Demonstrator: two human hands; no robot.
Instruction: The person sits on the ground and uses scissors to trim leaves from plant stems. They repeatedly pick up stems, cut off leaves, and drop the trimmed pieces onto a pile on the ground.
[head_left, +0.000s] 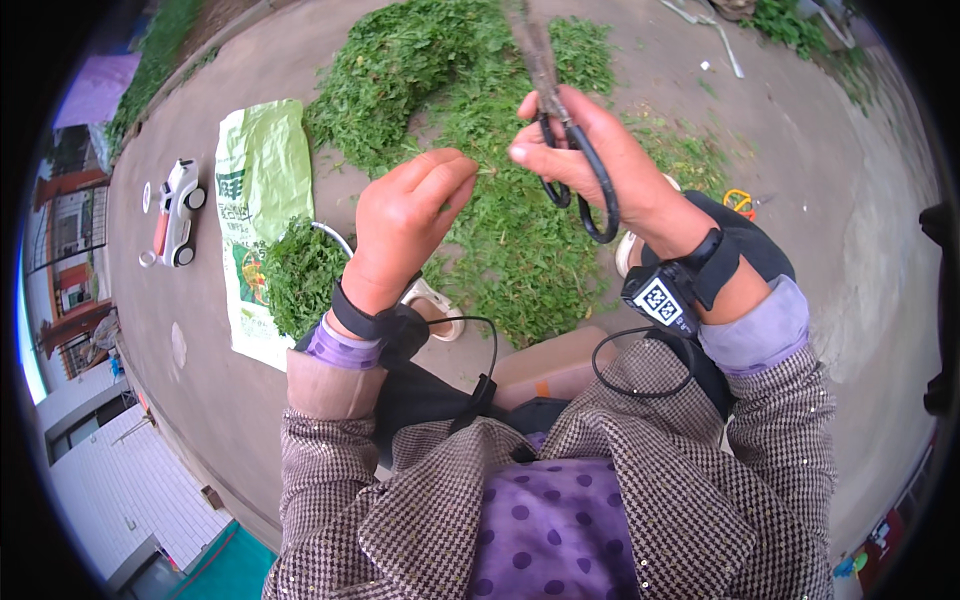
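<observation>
My right hand (600, 161) grips a pair of scissors (596, 184) by the black handles. Their worn, dirty blades point away from me and blur toward the top of the view. Level with it on the left, my left hand (412, 210) is pinched closed, and what looks like a thin plant stem (487, 171) pokes out at the fingertips; most of it is hidden. Beneath both hands a large spread of leafy green plants (517, 262) covers the concrete, heaped higher at the far side. A smaller bunch of greens (304, 277) lies beside my left wrist on a green-and-white plastic sack (262, 157).
A white toy car (176, 214) stands left of the sack. Past my right knee lies a small orange-yellow object (739, 202). Cut bits (682, 154) litter the concrete. A cable (491, 352) hangs near my left wrist, and another loops by the right.
</observation>
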